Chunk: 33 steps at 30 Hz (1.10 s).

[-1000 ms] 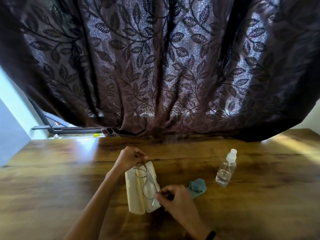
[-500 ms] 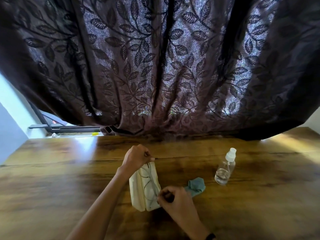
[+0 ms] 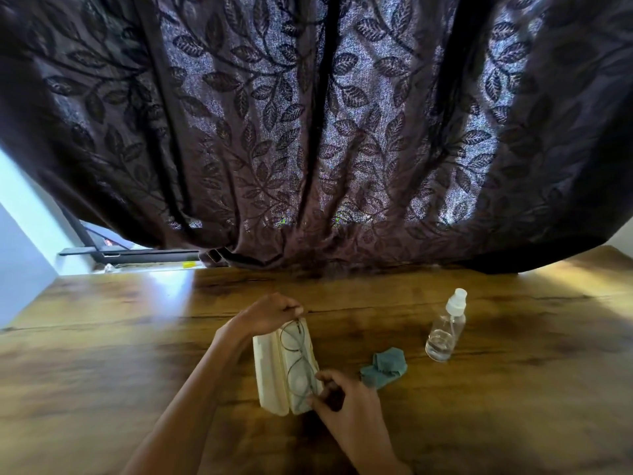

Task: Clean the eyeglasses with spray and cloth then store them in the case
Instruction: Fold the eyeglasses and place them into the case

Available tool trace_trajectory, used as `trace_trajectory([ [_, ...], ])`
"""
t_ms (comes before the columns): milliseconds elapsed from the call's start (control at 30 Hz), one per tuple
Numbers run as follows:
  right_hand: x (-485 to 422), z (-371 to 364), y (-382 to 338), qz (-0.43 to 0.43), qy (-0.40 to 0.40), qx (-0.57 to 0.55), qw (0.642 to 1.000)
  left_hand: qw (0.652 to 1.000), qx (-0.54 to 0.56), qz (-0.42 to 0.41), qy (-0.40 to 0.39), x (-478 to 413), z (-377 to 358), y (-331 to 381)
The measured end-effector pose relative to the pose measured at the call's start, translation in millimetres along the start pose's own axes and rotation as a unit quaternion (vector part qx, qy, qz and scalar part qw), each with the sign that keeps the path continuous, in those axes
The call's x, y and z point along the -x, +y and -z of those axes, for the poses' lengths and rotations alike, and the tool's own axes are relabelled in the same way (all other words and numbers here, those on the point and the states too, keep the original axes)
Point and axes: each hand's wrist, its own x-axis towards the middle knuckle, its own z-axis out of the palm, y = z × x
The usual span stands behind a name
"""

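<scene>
A cream eyeglass case lies open on the wooden table, its long side running away from me. Thin wire-framed eyeglasses rest folded in its right half. My left hand pinches the far end of the frame at the top of the case. At the near end, my right hand grips the frame with its fingertips. A crumpled blue-grey cloth lies just right of the case. Farther right a clear spray bottle with a white cap stands upright.
A dark leaf-patterned curtain hangs over the table's far edge. A window ledge shows at the back left. A pale wall borders the left side.
The eyeglasses have sunk lower into the case's right half, with both hands still on their ends. The view has tilted slightly; cloth and bottle have not moved.
</scene>
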Motion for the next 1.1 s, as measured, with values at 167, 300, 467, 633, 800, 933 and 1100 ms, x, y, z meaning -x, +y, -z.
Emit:
trace_trajectory([
  [167, 2, -3, 3, 0.027, 0.014, -0.005, 1.0, 0.998, 0.004, -0.002, -0.061, 0, 0, -3],
  [300, 3, -4, 5, 0.052, 0.03, -0.005, 0.998, 0.996, -0.036, -0.013, -0.084, -1, -3, -8],
  [467, 3, -2, 6, 0.076, 0.048, -0.007, 0.996, 0.991, -0.108, -0.018, -0.071, 1, -16, -14],
  [633, 3, -1, 4, 0.083, 0.039, -0.003, 0.996, 0.993, -0.118, -0.023, -0.021, 12, -21, -14],
  [800, 3, -1, 3, 0.087, 0.04, -0.008, 0.995, 0.994, -0.089, -0.061, 0.022, 20, -21, -13],
  [933, 3, -2, 3, 0.087, 0.039, -0.019, 0.995, 0.995, -0.075, -0.066, 0.024, 17, -20, -16],
  [1100, 4, -3, 2, 0.094, 0.04, -0.026, 0.994, 0.995, -0.073, -0.057, 0.048, 15, -23, -20],
])
